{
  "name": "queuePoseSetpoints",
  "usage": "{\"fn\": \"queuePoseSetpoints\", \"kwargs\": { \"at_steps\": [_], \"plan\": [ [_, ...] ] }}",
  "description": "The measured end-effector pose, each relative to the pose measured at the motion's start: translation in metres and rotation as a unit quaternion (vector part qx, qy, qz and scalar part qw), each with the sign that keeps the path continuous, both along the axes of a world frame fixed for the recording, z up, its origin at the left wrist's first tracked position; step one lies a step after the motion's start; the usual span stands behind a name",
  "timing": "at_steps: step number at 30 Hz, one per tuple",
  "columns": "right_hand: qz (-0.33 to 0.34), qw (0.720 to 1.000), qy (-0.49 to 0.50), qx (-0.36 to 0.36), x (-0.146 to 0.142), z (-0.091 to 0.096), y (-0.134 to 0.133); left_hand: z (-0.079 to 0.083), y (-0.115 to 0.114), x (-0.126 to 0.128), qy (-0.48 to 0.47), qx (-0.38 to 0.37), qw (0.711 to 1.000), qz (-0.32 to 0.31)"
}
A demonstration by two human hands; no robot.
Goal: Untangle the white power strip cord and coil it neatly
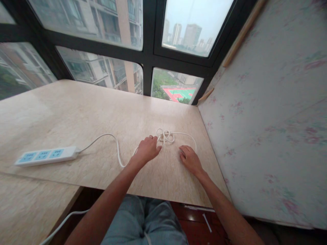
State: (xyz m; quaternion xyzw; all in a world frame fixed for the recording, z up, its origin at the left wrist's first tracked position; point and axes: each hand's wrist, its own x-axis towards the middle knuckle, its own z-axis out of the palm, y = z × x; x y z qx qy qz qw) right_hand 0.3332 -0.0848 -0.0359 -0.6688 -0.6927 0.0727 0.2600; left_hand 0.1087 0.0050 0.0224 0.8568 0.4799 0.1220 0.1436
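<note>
A white power cord (pixel 168 136) lies in a loose, tangled loop on the beige marble-patterned ledge (pixel 163 180). My left hand (pixel 148 149) rests at the left side of the tangle, fingers stretched towards it and thumb apart, with a ring on one finger. Part of the cord passes out of sight behind this hand. To the right, my right hand (pixel 189 158) lies on the ledge with its fingers curled in. One stretch of cord arcs round to it and disappears behind it; what the fingers hold, if anything, is hidden. The cord's other end joins a white power strip (pixel 68 154) with blue socket faces.
A dark-framed window (pixel 148 54) rises behind the ledge. The floral-papered wall (pixel 268 136) bounds the right side. At lower left is another marble-patterned surface (pixel 28 200), and a white cable (pixel 68 216) hangs near its edge. My legs (pixel 145 221) are below the ledge's front edge.
</note>
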Motion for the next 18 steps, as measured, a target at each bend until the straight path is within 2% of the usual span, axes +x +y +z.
{"fn": "queuePoseSetpoints", "kwargs": {
  "at_steps": [3,7,10,18],
  "plan": [
    [-0.039,0.988,0.145,0.02,0.012,-0.008,-0.003,-0.016,0.002,0.011,0.017,-0.001,1.0,-0.003],
    [-0.112,0.94,0.32,0.036,0.023,-0.019,-0.003,-0.038,0.002,0.014,-0.013,0.03,0.999,0.014],
    [-0.118,0.927,0.354,0.04,0.023,-0.021,-0.003,-0.047,0.003,0.012,-0.053,0.043,0.997,0.02],
    [-0.143,0.92,0.359,0.063,0.019,-0.019,-0.004,-0.07,0.004,0.0,-0.149,0.054,0.987,0.008]
  ]
}}
